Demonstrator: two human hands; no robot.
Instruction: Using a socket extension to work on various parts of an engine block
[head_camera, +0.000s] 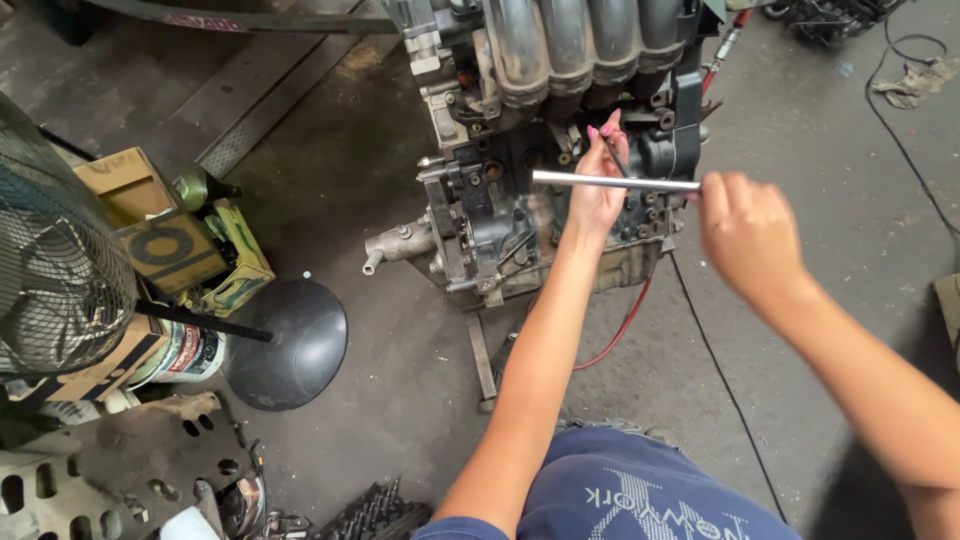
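1. Nearest the lens: blue trouser knee (640, 490) at the bottom edge, both forearms reaching out above it toward the engine block (540, 150) on its stand.
2. Right hand (748, 232) closed in a fist round the right end of the long steel bar (615, 181); fingers curled tight on it, thumb side hidden.
3. Bar's long axis lying nearly level, left to right, across the face of the engine; its free end pointing left, stopping near the block's middle bolts.
4. Left hand (598, 185) pressed against the engine just behind the bar, fingers together and stretched upward, tips at a dark fitting; whether clamped on anything there, cannot tell.
5. Bar crossing in front of the left hand's fingers, touching or nearly so; right hand the only one gripping it.
6. Off to the left, well apart: wire-caged fan (55, 260) with a round black base (290, 340), cardboard boxes (165, 235), red hose (620, 330) trailing on the concrete floor (850, 150).
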